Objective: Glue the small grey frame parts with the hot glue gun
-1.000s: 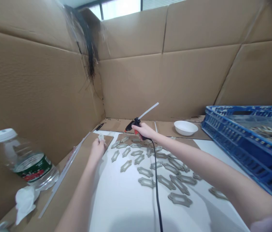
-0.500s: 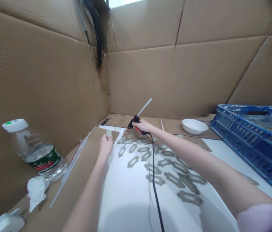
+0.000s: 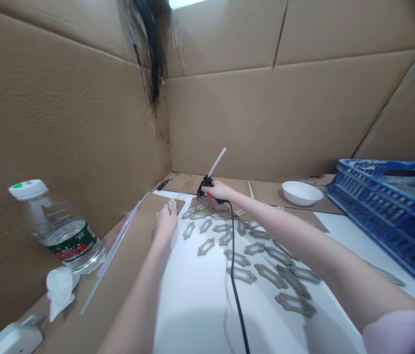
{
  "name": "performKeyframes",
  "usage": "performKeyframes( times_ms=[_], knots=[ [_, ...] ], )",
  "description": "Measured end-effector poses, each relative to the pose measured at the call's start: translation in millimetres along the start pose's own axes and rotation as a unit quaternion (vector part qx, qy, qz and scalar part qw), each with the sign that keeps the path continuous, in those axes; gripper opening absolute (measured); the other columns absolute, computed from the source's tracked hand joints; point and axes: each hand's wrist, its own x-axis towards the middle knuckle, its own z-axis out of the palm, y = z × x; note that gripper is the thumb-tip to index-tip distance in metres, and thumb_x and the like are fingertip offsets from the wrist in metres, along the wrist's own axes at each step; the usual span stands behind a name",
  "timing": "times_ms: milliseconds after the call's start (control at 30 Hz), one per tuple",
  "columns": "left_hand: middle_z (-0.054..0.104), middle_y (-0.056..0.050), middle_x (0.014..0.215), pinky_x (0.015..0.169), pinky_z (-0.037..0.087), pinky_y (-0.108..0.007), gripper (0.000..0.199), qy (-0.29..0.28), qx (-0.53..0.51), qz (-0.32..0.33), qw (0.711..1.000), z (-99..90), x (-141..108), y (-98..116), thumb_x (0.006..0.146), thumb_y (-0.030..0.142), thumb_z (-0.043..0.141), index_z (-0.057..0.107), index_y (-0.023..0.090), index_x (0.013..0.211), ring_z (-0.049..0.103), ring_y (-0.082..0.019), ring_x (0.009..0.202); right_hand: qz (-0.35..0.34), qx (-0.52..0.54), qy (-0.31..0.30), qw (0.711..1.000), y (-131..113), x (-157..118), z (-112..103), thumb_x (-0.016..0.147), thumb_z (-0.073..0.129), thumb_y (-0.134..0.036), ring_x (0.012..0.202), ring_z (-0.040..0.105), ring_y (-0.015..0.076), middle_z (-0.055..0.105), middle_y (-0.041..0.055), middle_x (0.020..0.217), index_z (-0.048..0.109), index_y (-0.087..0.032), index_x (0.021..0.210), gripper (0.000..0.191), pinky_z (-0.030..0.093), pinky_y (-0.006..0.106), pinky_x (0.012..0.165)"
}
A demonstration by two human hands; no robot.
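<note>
The left hand (image 3: 165,222) pinched 1 small grey piece (image 3: 172,204) in a narrow grip at 12 o'clock, while the right hand (image 3: 215,191) held a glue gun (image 3: 203,188) in a full, closed grip just beside it. Many grey pieces (image 3: 206,247) still lay on the white surface (image 3: 192,305) toward 1 o'clock; any glue on them was too small to tell. The held piece sat nearer the gun than in the earlier frame.

No legible text in view. The plastic water bottle (image 3: 58,231) carries a dark green label (image 3: 69,241) with a red band and small pale marks, too blurred to read. Its white cap (image 3: 28,189) shows a green dot, with no characters seen. Any markings on the hot glue gun (image 3: 205,188) are too small to tell.
</note>
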Motion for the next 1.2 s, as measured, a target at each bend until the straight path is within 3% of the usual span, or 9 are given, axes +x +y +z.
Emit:
performKeyframes(
  times_ms=[400,1200],
  knots=[
    [0.063,-0.013,0.091,0.071,0.042,-0.033,0.024,-0.001,0.024,-0.004,1.000,-2.1,-0.9,1.6,0.079,0.027,0.034,0.055,0.017,0.085,0.056,-0.026,0.087,0.018,-0.058,-0.007,0.998,1.5,1.4,-1.6,0.084,0.046,-0.039,0.041,0.048,0.0054,0.052,-0.0060,0.051,0.055,-0.012,0.073,0.031,0.042,0.020,0.046],
    [0.063,-0.013,0.092,0.072,0.041,-0.033,0.025,0.013,0.027,0.004,1.000,-7.0,-7.2,8.4,0.081,0.027,0.033,0.055,0.016,0.085,0.056,-0.026,0.088,0.013,-0.069,-0.024,0.997,-4.2,0.9,-2.9,0.085,0.045,-0.038,0.052,0.053,0.0068,0.058,-0.0023,0.066,0.057,-0.012,0.083,0.029,0.046,0.023,0.052]
  ],
)
